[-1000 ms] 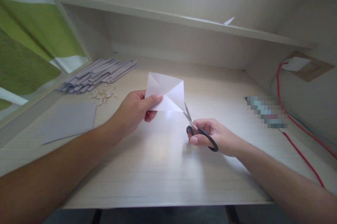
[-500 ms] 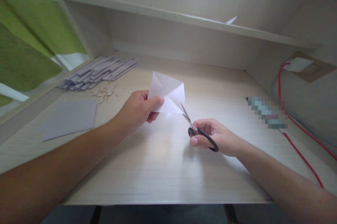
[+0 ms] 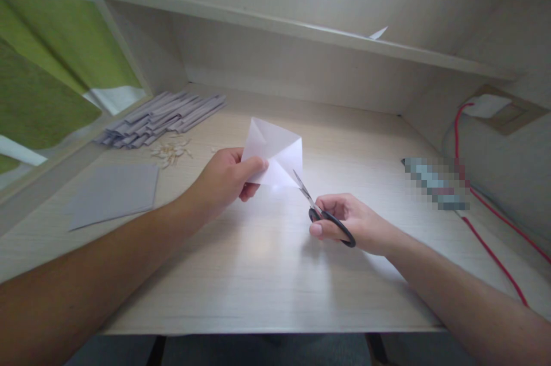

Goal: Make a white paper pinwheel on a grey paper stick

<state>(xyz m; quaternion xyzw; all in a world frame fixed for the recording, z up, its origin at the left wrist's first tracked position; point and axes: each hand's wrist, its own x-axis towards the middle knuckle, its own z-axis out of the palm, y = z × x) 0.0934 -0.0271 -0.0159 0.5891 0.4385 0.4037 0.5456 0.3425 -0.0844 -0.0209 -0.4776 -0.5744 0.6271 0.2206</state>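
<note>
My left hand (image 3: 226, 179) pinches a folded white paper (image 3: 275, 151) by its lower left edge and holds it upright above the pale wooden desk (image 3: 267, 263). My right hand (image 3: 353, 222) is closed through the black handles of a pair of scissors (image 3: 321, 208). The metal blades point up and left, and their tips reach the paper's lower right corner.
A pile of folded grey paper strips (image 3: 161, 116) lies at the back left, with small pale paper scraps (image 3: 172, 152) in front of it. A flat grey sheet (image 3: 114, 194) lies at the left. A red cable (image 3: 482, 205) runs along the right side beside a blurred object (image 3: 437, 182).
The scissor blades have moved a little left into the paper's lower right corner. The paper has tilted slightly, and my left hand has barely shifted.
</note>
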